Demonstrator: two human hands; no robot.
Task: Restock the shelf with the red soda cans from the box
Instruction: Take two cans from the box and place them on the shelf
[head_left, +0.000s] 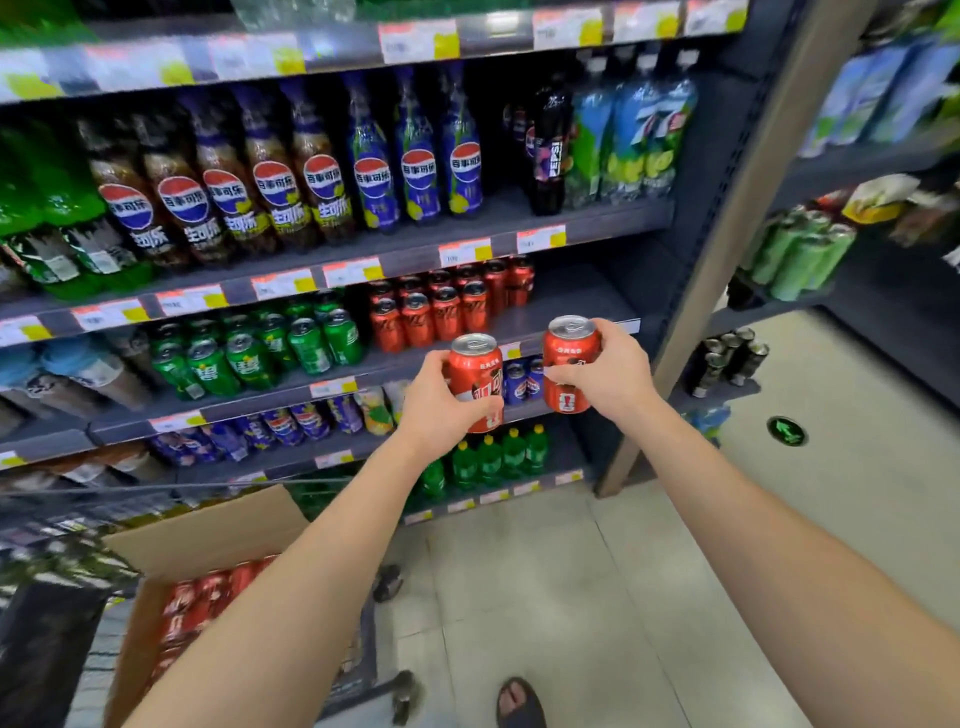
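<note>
My left hand (436, 402) grips a red soda can (475, 376) upright in front of the shelf edge. My right hand (610, 371) holds a second red soda can (570, 358) a little higher and to the right. Behind them, several red cans (447, 312) stand in rows on the dark shelf (576, 304), with bare shelf to their right. At the lower left an open cardboard box (218, 535) holds more red cans (208, 597), partly hidden by my left forearm.
Green cans (270, 348) stand left of the red rows. Cola bottles (270, 171) fill the shelf above, and blue cans and green bottles (493, 457) sit below. A grey upright post (737, 218) bounds the shelf on the right. The box rests on a wheeled cart (363, 670) on the tiled floor.
</note>
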